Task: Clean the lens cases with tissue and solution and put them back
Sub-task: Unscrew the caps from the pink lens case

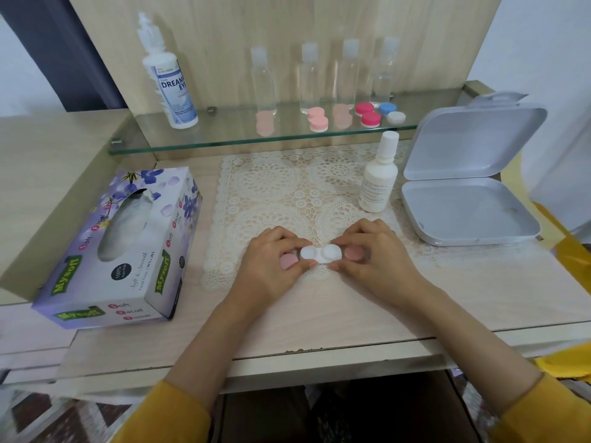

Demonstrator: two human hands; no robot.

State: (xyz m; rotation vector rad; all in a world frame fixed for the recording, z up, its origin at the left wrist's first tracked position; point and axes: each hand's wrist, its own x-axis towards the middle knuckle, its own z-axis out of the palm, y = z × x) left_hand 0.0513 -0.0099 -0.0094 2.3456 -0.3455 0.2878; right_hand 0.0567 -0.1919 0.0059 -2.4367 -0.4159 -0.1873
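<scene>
Mustard-yellow long sleeves (166,410) on both arms, cuffs pushed back; bare hands, no jewellery visible.

The pale wooden table (351,302) carries a tissue box (121,247), lace mat (287,199), small white bottle (379,177) and open grey case (470,190).

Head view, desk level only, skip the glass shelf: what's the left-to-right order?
Tissue box → left hand → white lens case → right hand → small white bottle → open grey box.
</scene>
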